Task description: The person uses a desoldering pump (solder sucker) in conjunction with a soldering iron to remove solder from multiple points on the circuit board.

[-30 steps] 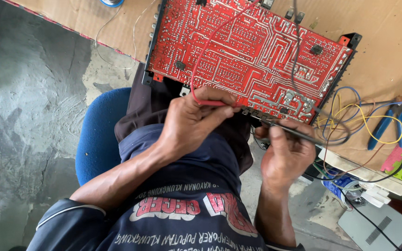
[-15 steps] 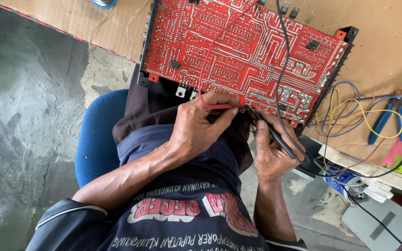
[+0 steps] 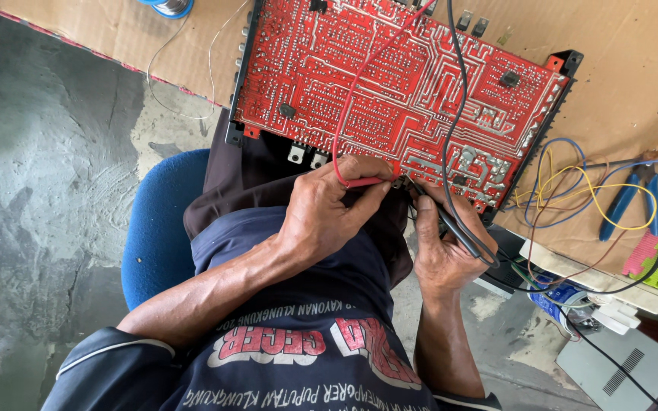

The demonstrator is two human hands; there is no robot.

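Cardboard-topped counter (image 3: 634, 68), red circuit board (image 3: 390, 91) overhanging. I see left hand (image 3: 329, 213) pinching red probe (image 3: 363, 183), right hand (image 3: 443, 243) gripping black probe (image 3: 443, 217). Keep tips steady, apart.

Pliers (image 3: 634, 199) right of board (image 3: 390, 91) (on table (image 3: 634, 68))

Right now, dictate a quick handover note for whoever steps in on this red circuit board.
Left hand: pinches the red probe at the near edge of the red circuit board.
Right hand: holds the black probe, tip at the same edge.
Board lies solder side up on the cardboard-covered bench; blue pliers and loose wires to the right.
Done: both probes placed. Left: cannot tell; no meter in view.
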